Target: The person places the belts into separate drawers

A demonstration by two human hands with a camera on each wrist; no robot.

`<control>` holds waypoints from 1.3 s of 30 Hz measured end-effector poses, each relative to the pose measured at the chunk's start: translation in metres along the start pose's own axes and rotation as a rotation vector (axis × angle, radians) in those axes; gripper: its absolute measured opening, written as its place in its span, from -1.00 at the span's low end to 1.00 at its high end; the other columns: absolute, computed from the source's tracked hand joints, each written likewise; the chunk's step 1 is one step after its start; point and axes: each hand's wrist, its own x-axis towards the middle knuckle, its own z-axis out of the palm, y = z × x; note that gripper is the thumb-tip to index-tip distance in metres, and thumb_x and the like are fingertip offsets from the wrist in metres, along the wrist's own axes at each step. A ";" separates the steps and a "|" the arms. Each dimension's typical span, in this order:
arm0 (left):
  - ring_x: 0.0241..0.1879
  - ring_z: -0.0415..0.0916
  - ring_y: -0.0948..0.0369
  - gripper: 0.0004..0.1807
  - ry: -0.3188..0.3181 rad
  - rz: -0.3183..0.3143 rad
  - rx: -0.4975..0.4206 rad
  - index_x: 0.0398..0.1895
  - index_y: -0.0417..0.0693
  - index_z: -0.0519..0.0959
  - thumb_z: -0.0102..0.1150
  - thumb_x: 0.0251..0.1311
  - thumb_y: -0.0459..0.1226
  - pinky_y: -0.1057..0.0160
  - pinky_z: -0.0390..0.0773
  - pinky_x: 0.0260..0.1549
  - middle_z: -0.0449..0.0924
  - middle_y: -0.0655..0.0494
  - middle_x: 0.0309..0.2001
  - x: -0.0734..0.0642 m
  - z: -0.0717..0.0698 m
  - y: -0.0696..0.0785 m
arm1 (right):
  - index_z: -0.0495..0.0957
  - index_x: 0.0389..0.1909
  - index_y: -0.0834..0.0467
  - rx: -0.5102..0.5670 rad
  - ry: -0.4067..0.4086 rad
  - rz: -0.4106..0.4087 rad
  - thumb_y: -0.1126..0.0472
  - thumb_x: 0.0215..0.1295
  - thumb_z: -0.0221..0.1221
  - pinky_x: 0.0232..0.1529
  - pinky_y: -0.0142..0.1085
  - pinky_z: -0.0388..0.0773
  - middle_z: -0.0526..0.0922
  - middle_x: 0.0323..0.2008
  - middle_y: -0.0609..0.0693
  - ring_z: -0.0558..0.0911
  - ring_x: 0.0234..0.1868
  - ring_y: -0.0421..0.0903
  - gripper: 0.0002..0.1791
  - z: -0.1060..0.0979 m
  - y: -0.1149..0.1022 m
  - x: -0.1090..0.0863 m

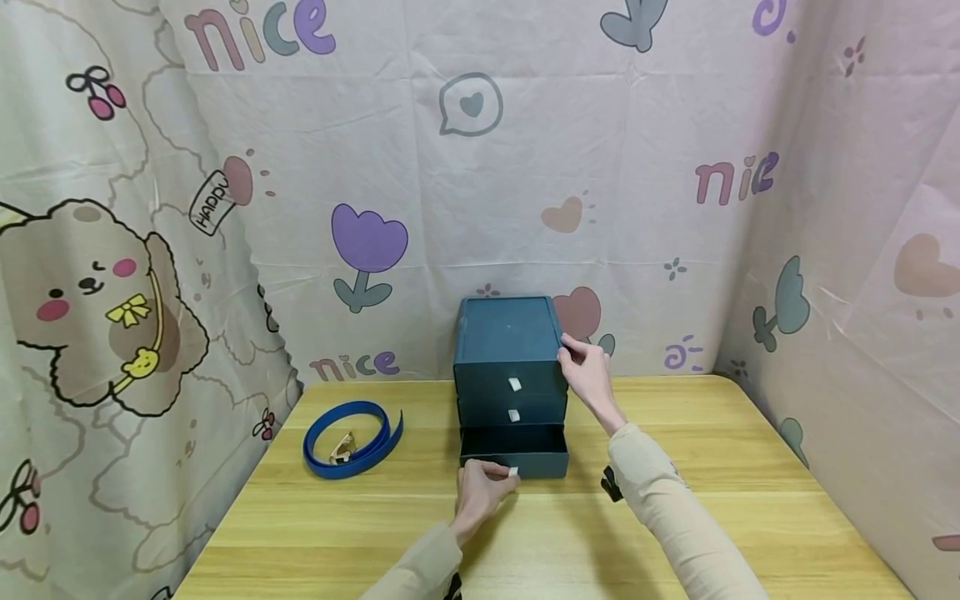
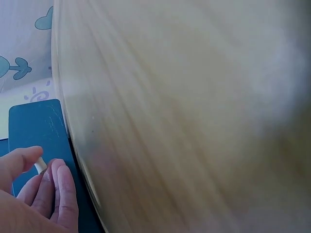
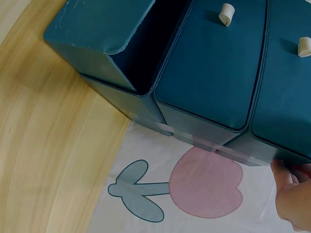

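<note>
A dark teal drawer box (image 1: 510, 329) with three stacked drawers stands at the middle back of the table. Its bottom drawer (image 1: 536, 465) is pulled partway out, and the part of its inside that shows is dark. My left hand (image 1: 478, 493) pinches the pale knob (image 2: 41, 166) of that drawer between thumb and fingers. My right hand (image 1: 588, 371) grips the top right edge of the box; in the right wrist view its fingers (image 3: 284, 177) are at the side of the top drawer section. The upper two drawers, with small pale knobs (image 3: 226, 14), are closed.
A coiled blue belt (image 1: 322, 468) with a gold-coloured buckle (image 1: 343, 447) lies on the wooden table (image 1: 360, 533), left of the box. Printed curtains (image 1: 480, 183) hang behind and on both sides. Most of the left wrist view is a blurred pale surface.
</note>
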 end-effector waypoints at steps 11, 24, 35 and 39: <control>-0.35 0.59 0.29 -0.88 -0.032 0.013 0.016 -0.46 -0.11 0.79 0.53 -0.07 -0.28 0.33 0.60 -0.38 0.78 0.06 -0.42 -0.004 -0.004 -0.001 | 0.53 0.30 0.20 0.003 0.002 -0.002 0.22 0.45 0.08 0.18 -0.03 0.60 0.57 0.31 0.12 0.67 0.18 0.09 -0.56 0.000 0.000 0.001; -0.35 0.58 0.29 -0.87 -0.058 0.004 0.027 -0.48 -0.10 0.79 0.55 -0.10 -0.26 0.32 0.60 -0.36 0.77 0.08 -0.44 -0.009 -0.007 0.000 | 0.52 0.31 0.19 -0.001 0.001 -0.004 0.21 0.45 0.08 0.17 -0.02 0.61 0.57 0.31 0.11 0.67 0.17 0.09 -0.55 0.000 0.001 0.001; -0.33 0.58 0.26 -0.85 -0.072 0.027 0.044 -0.48 -0.12 0.78 0.55 -0.11 -0.26 0.29 0.59 -0.36 0.77 0.05 -0.39 -0.016 -0.009 -0.001 | 0.52 0.32 0.18 -0.001 -0.002 0.002 0.21 0.46 0.07 0.17 -0.02 0.61 0.56 0.31 0.11 0.67 0.17 0.09 -0.55 0.000 0.002 0.001; -0.34 0.59 0.26 -0.87 -0.086 0.031 0.044 -0.48 -0.13 0.79 0.54 -0.10 -0.27 0.30 0.60 -0.38 0.77 0.06 -0.41 -0.018 -0.010 0.000 | 0.54 0.29 0.20 0.008 0.009 -0.008 0.21 0.44 0.08 0.15 -0.03 0.61 0.59 0.28 0.11 0.69 0.14 0.07 -0.56 0.000 0.001 0.002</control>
